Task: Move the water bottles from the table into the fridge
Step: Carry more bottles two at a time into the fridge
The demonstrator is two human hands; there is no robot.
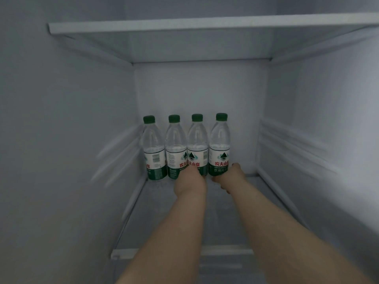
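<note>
The dim, grey-white inside of the fridge (338, 181) fills the view. A back wall (201, 89) sits at centre, with a left wall (61, 130) at 9 o'clock and a right wall (328, 99) at 3. An upper shelf (205, 25) with a white front edge spans 12 o'clock. A glass lower shelf (164, 212) runs towards 6, ending in white trim (127, 254). Horizontal ribs (287, 148) line both side walls at its level.

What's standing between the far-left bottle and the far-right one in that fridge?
Two more bottles: the second bottle and third bottle stand upright in a row between the far-left bottle and far-right bottle, shown in the head view.
</note>
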